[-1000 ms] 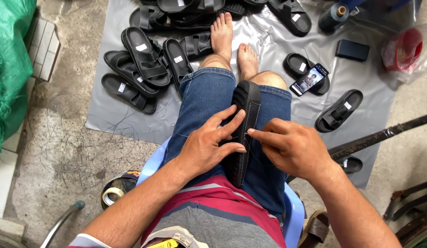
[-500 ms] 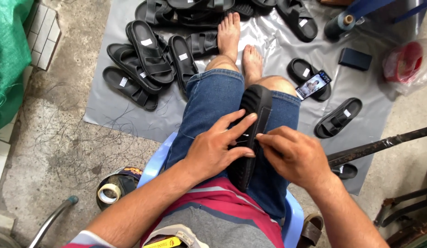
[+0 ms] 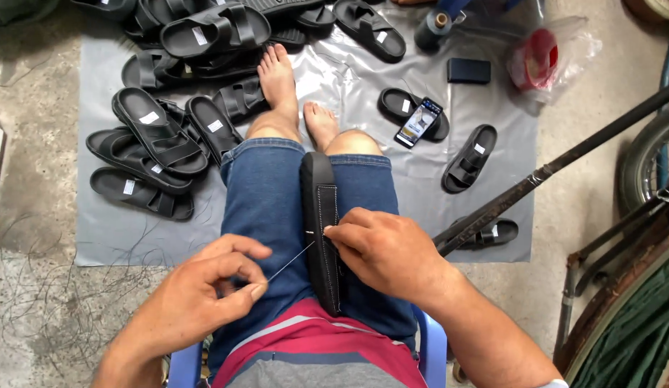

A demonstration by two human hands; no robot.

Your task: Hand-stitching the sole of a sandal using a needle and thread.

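A black sandal (image 3: 321, 215) stands on its edge between my knees, with white stitching along its sole. My right hand (image 3: 388, 251) grips the sandal's side, fingertips at the stitch line. My left hand (image 3: 205, 294) has drawn away to the left of the sandal and pinches a thin white thread (image 3: 290, 260) that runs taut from the sandal to its fingertips. I sit on a blue plastic chair (image 3: 428, 352), in blue denim shorts, barefoot.
A grey sheet (image 3: 118, 237) on the concrete floor holds several black sandals (image 3: 158, 140), more of them at the right (image 3: 469, 158). A phone (image 3: 418, 122) rests on one sandal. A thread spool (image 3: 433, 29), a dark case (image 3: 469, 70) and a long metal bar (image 3: 550, 172) lie right.
My left hand has left the sandal and pulled back to the left, drawing the thread taut. The right hand stays on the sandal. The camera view has shifted closer.
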